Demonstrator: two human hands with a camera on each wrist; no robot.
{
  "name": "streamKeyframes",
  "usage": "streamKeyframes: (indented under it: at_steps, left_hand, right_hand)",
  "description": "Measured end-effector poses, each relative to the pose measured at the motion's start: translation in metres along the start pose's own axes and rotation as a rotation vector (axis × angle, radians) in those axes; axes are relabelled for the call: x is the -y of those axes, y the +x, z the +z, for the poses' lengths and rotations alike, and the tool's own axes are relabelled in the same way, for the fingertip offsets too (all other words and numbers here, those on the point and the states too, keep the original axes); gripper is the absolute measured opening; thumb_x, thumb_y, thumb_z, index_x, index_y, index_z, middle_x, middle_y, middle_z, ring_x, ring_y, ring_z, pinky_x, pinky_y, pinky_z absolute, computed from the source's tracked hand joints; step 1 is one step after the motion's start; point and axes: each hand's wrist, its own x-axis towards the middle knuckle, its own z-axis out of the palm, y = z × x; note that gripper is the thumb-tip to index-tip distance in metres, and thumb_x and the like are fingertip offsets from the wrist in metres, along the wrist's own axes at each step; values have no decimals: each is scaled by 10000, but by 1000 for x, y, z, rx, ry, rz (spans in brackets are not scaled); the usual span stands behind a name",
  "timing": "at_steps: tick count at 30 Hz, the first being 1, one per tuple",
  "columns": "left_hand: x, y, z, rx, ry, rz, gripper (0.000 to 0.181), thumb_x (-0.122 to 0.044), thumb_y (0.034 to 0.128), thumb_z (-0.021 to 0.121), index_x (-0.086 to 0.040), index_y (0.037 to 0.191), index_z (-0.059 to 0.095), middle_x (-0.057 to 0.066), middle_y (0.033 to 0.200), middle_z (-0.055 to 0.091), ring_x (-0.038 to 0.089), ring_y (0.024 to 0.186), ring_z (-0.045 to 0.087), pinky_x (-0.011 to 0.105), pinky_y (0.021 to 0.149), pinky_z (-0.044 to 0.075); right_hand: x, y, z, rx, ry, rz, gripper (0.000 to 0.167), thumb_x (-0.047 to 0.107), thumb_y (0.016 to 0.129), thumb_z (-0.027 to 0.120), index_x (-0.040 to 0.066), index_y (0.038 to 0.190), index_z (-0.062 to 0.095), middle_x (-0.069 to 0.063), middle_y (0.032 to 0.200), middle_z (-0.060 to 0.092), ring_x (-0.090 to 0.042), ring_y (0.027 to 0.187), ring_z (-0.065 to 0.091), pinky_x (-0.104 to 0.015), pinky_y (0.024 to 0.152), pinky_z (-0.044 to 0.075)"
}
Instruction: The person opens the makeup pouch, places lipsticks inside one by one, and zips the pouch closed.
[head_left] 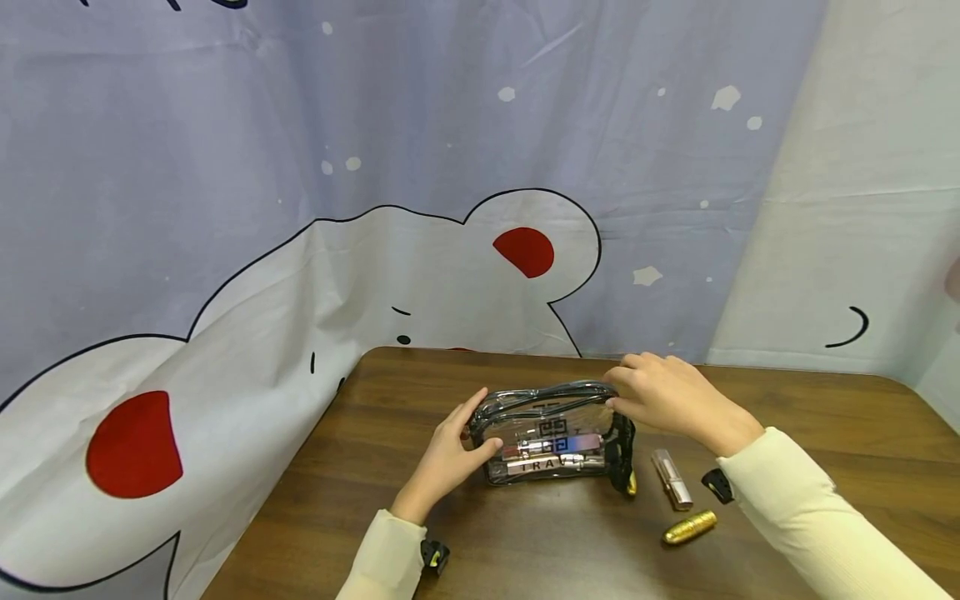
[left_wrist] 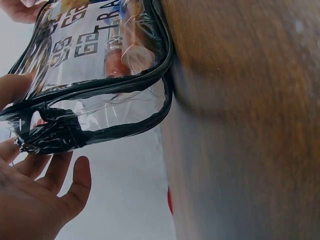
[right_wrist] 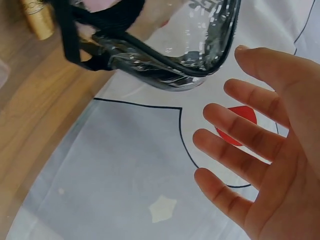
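Observation:
A clear pouch with black trim [head_left: 555, 429] stands on the table, several lipstick-like tubes [head_left: 551, 446] visible inside. My left hand [head_left: 442, 462] grips its left end, thumb on the front face; the left wrist view shows that hand [left_wrist: 40, 195] with fingers behind the pouch's end [left_wrist: 95, 107]. At the top right corner is my right hand [head_left: 678, 396]. In the right wrist view this hand [right_wrist: 270, 135] has its fingers spread and relaxed beside the pouch [right_wrist: 170, 55], with a gap between them.
Right of the pouch, a pinkish clear-capped tube [head_left: 672, 480] and a gold tube [head_left: 689, 527] lie on the wooden table [head_left: 525, 550]. Another gold item [head_left: 632, 483] shows partly at the pouch's right end. A patterned cloth [head_left: 420, 275] hangs behind the table.

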Motion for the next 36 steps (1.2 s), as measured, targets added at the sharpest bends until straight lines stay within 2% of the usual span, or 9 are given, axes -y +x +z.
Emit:
streamKeyframes:
  at_steps: [6,10,16,21,28,36]
  left_hand:
    - [0,1,0,-2,3,5,731,-323,875,700,-290,1503,326,106,1520,375,340,1337,430,529,981,443]
    - [1,1,-1,5,3,2,732,-349,880,693,-299,1505,317,98,1530,360,353,1366,392,557,1006,418]
    - [0,3,-1,-6,-13,12,736,-306,876,699,-293,1506,318,98,1516,383,323,1333,438,512,969,453]
    - [-1,-1,0,8,-7,-4,739,-310,876,699,-286,1508,317,100,1520,375,329,1341,429,511,976,451]
    - [0,-2,2,-8,-9,18,734,-300,872,703,-266,1504,331,130,1507,389,351,1331,437,521,968,453]
    - [-1,0,0,-5,1,15,734,-295,876,700,-281,1506,323,97,1525,369,340,1356,410,520,977,447]
  right_hand:
    - [-3,-12,4,-40,-33,3,280,302,832,726,120,1045,721,-11,915,661,-198,788,609,-343,599,464]
    - [-6,-21,7,-26,-55,29,310,341,833,721,116,1046,715,-17,921,663,-218,804,611,-387,631,480]
    - [-14,-34,14,-12,-71,67,338,359,821,729,85,1020,719,-37,926,671,-239,819,622,-398,628,482]
    - [-19,-47,24,31,-66,97,367,388,822,723,72,1008,720,-53,942,677,-248,821,628,-418,646,504]
    - [-23,-63,37,51,-55,135,382,427,808,724,78,965,727,-29,894,665,-221,765,614,-398,607,500]
    - [-23,-83,52,108,-10,226,447,476,798,713,65,971,737,-86,961,682,-267,808,632,-476,640,509]
